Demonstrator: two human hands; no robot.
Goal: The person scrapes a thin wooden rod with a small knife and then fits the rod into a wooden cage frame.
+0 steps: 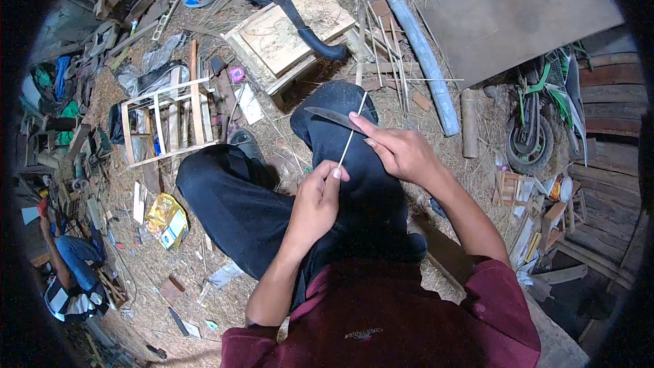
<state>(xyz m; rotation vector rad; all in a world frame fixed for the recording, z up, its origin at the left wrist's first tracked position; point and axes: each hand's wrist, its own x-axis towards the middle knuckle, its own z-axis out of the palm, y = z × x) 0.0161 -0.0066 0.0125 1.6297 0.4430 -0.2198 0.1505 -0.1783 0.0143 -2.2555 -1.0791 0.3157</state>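
My left hand [317, 197] pinches the lower end of a thin pale stick [348, 144] above my thigh. The stick slants up and to the right, over my knee. In my right hand [403, 152] is a knife [328, 115], its handle mostly hidden by the fingers and its dark blade pointing left. The blade crosses the stick near the upper part, and the right thumb and fingers lie close to that crossing. Whether the blade's edge touches the stick I cannot tell.
Ahead stands a low wooden bench [286, 44] bearing a curved dark tool [300, 24]. A small wooden frame [161, 119] lies left. A grey-blue pole [426, 61] and several thin sticks lie ahead right, near a large board [524, 13]. Another person [75, 259] sits far left.
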